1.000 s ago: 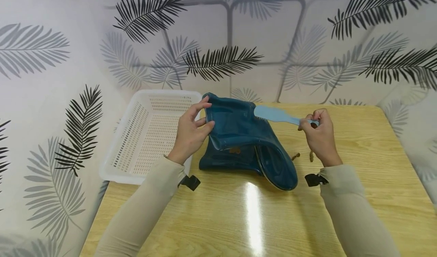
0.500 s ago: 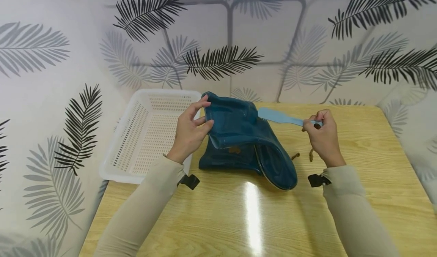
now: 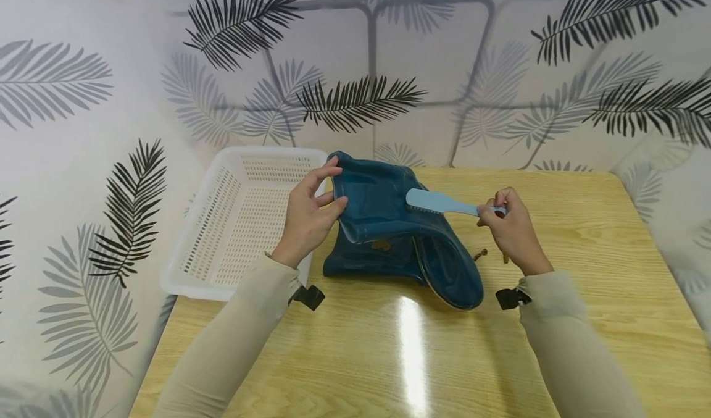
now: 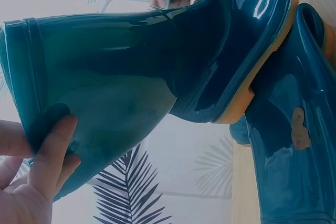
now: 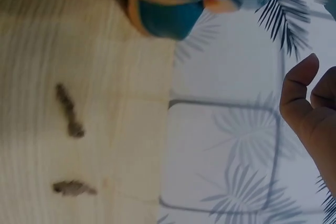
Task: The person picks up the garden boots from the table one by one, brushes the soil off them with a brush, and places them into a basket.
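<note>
My left hand [image 3: 311, 214] pinches the shaft rim of a glossy teal rubber boot [image 3: 372, 196], thumb on one side and fingers on the other. This boot is held up on its side, its foot toward the right. Beneath it a second teal boot [image 3: 361, 262] lies on the table; a brown patch [image 4: 300, 129] marks its shaft in the left wrist view. By its handle, my right hand [image 3: 513, 233] grips a light blue brush [image 3: 433, 202]. The bristles face down at the held boot's ankle area; contact is hard to tell.
A white perforated plastic basket [image 3: 194, 276] stands left of the boots. Two small brown clumps, one twisted [image 5: 68, 111] and one shorter [image 5: 74, 188], lie on the wooden table [image 3: 355, 356] right of the boots. A leaf-patterned wall covering [image 3: 416, 54] rises behind.
The brush first shifted slightly right, then came left and down over the held boot, with my right hand. My left hand and both boots stay nearly still.
</note>
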Tool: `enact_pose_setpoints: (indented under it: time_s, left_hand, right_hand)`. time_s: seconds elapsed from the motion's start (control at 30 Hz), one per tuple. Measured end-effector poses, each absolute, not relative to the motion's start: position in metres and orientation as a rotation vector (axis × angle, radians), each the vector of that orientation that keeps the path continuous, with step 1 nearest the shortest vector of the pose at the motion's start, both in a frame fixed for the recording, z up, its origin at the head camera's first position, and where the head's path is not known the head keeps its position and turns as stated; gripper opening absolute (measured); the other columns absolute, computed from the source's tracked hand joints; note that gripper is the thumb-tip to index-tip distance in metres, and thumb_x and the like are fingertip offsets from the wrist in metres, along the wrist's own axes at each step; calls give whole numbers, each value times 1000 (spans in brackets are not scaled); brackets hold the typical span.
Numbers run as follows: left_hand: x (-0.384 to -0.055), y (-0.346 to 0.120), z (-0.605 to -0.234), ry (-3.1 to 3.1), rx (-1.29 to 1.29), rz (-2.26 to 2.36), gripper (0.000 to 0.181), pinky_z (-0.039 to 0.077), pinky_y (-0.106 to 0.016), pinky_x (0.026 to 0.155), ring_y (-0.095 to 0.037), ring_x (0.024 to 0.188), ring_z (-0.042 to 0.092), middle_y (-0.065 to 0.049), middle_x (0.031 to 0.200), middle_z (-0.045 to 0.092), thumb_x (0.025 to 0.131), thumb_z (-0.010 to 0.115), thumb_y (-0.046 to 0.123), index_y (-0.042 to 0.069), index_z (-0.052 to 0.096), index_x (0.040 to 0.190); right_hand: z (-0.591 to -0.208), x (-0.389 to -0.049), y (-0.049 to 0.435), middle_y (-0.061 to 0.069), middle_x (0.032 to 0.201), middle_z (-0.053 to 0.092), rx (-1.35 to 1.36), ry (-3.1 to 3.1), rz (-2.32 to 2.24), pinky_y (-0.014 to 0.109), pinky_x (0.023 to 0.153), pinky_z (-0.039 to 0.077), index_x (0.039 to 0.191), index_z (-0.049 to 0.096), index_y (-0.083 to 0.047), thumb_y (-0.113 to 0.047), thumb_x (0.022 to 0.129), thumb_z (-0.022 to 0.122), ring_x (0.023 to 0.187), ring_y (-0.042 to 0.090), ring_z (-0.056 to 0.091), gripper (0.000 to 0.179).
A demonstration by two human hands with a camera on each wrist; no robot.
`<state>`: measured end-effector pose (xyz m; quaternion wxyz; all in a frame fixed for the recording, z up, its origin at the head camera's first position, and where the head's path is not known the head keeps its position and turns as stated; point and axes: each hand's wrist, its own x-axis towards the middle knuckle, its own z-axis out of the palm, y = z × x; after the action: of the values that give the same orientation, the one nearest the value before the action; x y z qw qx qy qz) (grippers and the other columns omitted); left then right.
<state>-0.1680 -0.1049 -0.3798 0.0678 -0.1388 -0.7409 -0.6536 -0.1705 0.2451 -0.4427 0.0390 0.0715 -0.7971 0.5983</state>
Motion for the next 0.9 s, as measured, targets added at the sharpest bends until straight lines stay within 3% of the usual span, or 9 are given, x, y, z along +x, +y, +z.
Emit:
enact_pose_setpoints:
  time_s: [0.2,0.27,0.53,0.73,0.9]
  left_hand:
    - [-168,-106,-382,-2213,-432,-1962,43,48,-17,64,-34,130,53,-7,155,42,90,60,-17,-6,54,132]
    - [-169,-106,-383,-2202,-447,-1961,43,50,-17,69,-33,132,51,-8,155,42,90,59,-17,-6,54,132]
    - [-169,-105,-383,-2205,-468,-1945,43,48,-17,65,-33,130,53,-8,155,42,90,60,-16,-6,54,131]
    - [-168,-106,-382,-2212,-462,-1939,43,48,-16,63,-34,130,53,-9,155,42,90,60,-16,-6,54,131]
    - [-168,-106,-382,-2206,-458,-1935,42,49,-16,65,-32,132,51,-9,154,42,90,60,-16,-7,54,131]
  right_hand:
    - [-454,-158,276,6,90,46,95,-2511,1805,19,78,50,93,25,-6,-15,104,48,82,16,62,27]
    - [-454,-156,282,6,90,46,69,-2512,1787,19,78,51,93,25,-7,-15,104,48,82,14,62,26]
    - [-449,-163,282,3,78,44,-26,-2397,1752,19,77,50,91,27,-9,-10,101,49,69,11,58,24]
    - [-449,-167,267,3,83,51,60,-2395,1772,22,76,48,91,28,-6,-9,101,49,72,11,60,23]
    - [-455,-163,273,4,86,47,97,-2469,1768,20,75,49,93,28,-4,-12,103,48,75,11,59,24]
